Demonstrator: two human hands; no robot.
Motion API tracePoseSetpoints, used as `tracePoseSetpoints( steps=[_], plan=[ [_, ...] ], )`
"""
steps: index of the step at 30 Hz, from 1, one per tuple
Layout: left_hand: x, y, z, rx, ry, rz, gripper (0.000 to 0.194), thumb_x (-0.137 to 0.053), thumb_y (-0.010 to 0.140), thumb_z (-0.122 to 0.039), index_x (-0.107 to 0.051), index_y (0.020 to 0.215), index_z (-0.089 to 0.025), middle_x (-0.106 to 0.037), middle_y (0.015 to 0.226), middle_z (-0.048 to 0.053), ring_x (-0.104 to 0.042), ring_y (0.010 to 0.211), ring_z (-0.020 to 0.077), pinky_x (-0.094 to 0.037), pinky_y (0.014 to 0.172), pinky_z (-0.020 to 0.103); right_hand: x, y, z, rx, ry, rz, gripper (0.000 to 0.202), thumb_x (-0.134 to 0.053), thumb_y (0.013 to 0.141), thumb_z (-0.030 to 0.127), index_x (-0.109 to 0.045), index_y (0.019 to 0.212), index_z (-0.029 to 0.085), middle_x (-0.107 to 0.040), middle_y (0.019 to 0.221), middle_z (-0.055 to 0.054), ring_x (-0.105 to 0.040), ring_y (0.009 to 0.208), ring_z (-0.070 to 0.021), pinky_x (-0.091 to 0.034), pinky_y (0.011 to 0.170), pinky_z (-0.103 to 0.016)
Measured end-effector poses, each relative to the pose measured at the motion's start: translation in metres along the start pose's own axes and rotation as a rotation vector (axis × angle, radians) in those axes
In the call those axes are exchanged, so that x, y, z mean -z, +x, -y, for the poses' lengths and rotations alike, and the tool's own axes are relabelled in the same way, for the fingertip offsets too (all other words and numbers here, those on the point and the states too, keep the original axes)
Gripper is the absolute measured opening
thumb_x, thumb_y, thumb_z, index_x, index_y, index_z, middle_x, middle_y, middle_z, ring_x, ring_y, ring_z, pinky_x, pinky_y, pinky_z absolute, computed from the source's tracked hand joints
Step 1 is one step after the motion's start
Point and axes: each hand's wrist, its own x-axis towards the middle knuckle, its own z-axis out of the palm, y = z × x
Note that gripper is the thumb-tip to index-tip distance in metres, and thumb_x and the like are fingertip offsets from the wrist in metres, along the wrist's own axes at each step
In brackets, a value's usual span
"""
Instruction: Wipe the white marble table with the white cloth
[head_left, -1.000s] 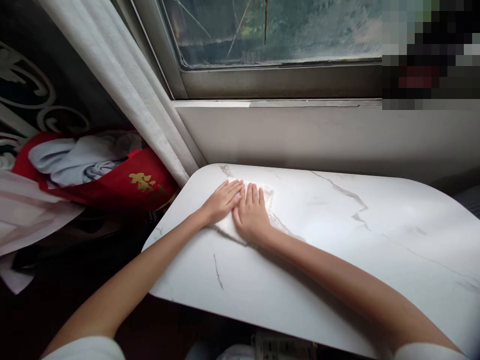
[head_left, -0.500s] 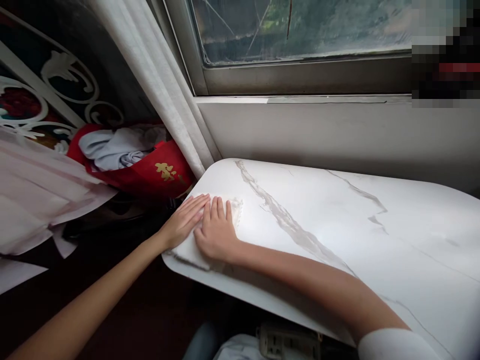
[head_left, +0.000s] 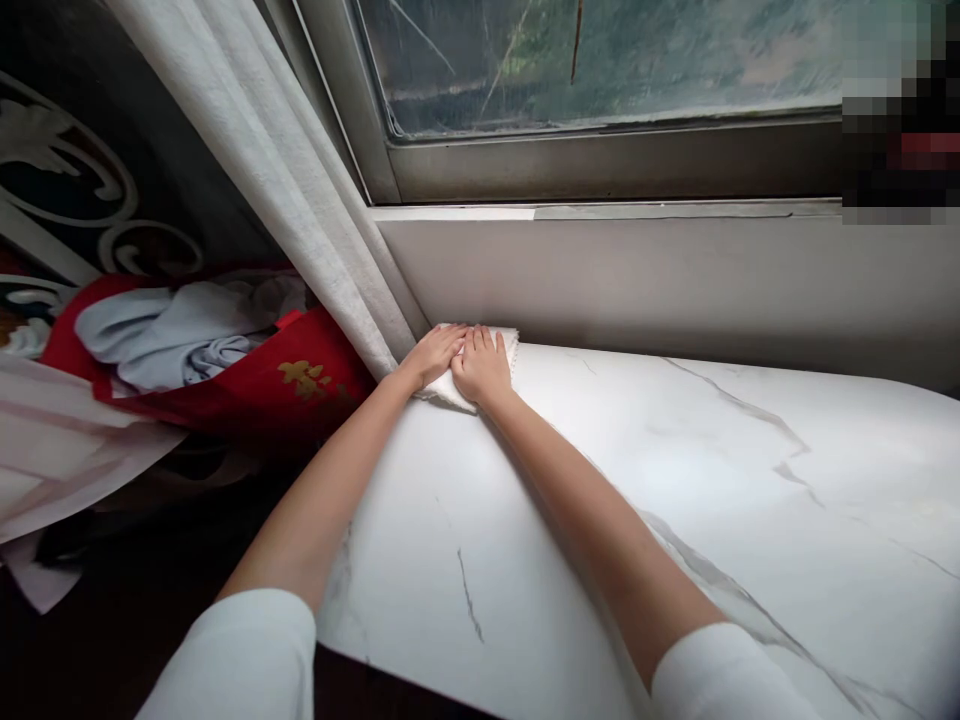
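A folded white cloth (head_left: 459, 397) lies at the far left corner of the white marble-patterned tabletop (head_left: 675, 450), close to the wall. My left hand (head_left: 436, 356) rests flat on the cloth's left part, fingers stretched out. Beside it, my right hand (head_left: 481, 366) presses on the cloth with its fingers extended forward and the thumb toward the left hand. The fingertips of both hands nearly meet. Much of the cloth is hidden under the hands; its scalloped right edge shows.
A pale curtain (head_left: 292, 180) hangs just left of the table corner. Left of it, a red bag (head_left: 322, 390) holds grey-blue fabric (head_left: 165, 325). A window frame (head_left: 600, 170) runs above the wall (head_left: 637, 270) behind the table. Light pink fabric (head_left: 67, 440) hangs at far left.
Both hands have slid the cloth away from the table's near left edge to the far corner by the wall. The view has shifted slightly.
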Motion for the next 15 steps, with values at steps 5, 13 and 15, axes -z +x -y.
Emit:
tracePoseSetpoints(
  steps=[5, 13, 15],
  plan=[
    [0.001, -0.034, -0.019, 0.018, -0.004, -0.014, 0.048, -0.019, 0.096, -0.027, -0.042, 0.136, -0.016, -0.040, 0.146, 0.006, -0.032, 0.136, 0.0142, -0.017, 0.115, 0.038, 0.008, -0.032, 0.010, 0.038, -0.017, 0.027, 0.059, -0.031, 0.091, 0.026, -0.031, 0.141, -0.006, -0.031, 0.148, -0.022, -0.022, 0.139, -0.0277, -0.007, 0.114, -0.044],
    [0.004, -0.171, -0.145, 0.044, 0.061, -0.094, 0.052, -0.018, 0.097, -0.032, -0.034, 0.142, -0.011, -0.038, 0.146, 0.011, -0.026, 0.139, 0.0208, -0.016, 0.116, 0.046, 0.068, -0.179, 0.014, 0.286, 0.010, 0.171, 0.060, -0.026, 0.094, 0.029, -0.023, 0.145, -0.003, -0.022, 0.152, -0.020, -0.012, 0.142, -0.0293, -0.007, 0.115, -0.049],
    [0.005, -0.202, -0.179, 0.020, 0.066, -0.082, 0.053, -0.022, 0.097, -0.032, -0.029, 0.145, -0.010, -0.033, 0.149, 0.012, -0.022, 0.140, 0.0227, -0.015, 0.116, 0.047, 0.085, -0.217, 0.008, 0.357, 0.025, 0.212, 0.060, -0.025, 0.095, 0.031, -0.020, 0.146, 0.000, -0.018, 0.153, -0.016, -0.008, 0.142, -0.0285, -0.008, 0.116, -0.050]
  ],
)
